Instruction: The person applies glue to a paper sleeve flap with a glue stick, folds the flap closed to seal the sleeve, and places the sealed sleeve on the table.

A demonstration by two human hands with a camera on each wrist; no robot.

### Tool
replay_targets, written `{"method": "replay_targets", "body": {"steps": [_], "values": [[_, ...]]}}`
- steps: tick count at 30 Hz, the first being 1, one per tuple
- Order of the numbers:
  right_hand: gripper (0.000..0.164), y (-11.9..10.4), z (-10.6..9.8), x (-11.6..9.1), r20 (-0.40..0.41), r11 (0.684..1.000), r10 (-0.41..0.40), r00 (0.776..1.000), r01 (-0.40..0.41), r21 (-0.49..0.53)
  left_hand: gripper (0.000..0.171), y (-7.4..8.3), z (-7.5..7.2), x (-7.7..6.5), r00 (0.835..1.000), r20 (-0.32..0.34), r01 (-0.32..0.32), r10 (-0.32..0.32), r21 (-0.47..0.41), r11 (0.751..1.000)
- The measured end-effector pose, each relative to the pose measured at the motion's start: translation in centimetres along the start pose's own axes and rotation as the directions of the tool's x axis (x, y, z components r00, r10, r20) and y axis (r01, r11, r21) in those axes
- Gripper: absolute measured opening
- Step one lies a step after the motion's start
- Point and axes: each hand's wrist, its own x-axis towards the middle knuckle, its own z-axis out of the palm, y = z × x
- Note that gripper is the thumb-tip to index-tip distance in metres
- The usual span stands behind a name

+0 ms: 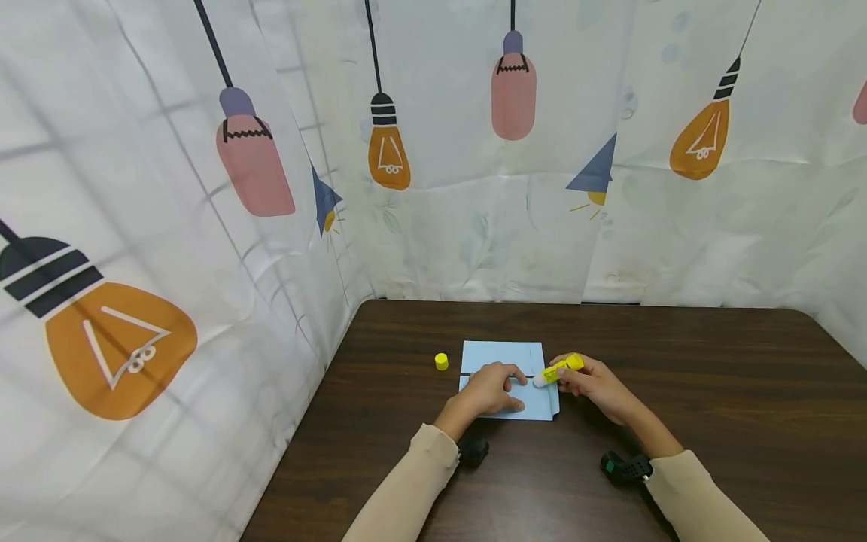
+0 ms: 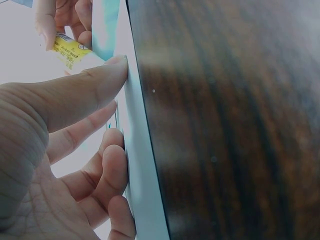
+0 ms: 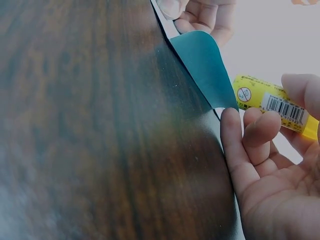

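Note:
Light blue paper (image 1: 538, 406) lies on the table, a dark line running across it below its upper part (image 1: 501, 351). On its lower part my left hand (image 1: 489, 388) rests with fingers spread, thumb and fingertips touching the sheet. My right hand (image 1: 601, 389) holds a yellow glue stick (image 1: 561, 369) between thumb and fingers, its white tip tilted down to the left at the paper near the dark line. In the right wrist view, a rounded teal-looking flap (image 3: 202, 62) sticks up at the paper's edge. The yellow cap (image 1: 442, 361) stands left of the paper.
The dark wooden table (image 1: 731, 391) extends well to the right of the paper. White curtains with printed lamps (image 1: 474, 226) hang behind and to the left. Each wrist carries a black strapped device (image 1: 625, 467).

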Motion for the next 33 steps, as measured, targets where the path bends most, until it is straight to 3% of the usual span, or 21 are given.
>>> {"method": "replay_targets", "body": {"steps": [5,33], "values": [[0.045,0.07,0.08,0.02,-0.005,1.0,-0.015,1.0,0.015,0.008,0.033,-0.07,0.01,0.0,1.0,-0.01,-0.022,0.022,0.004,1.0],[0.046,-0.14,0.0,-0.03,-0.001,1.0,0.012,1.0,-0.012,0.002,0.034,-0.06,0.0,0.08,1.0,0.0,0.001,-0.001,0.001,1.0]]}}
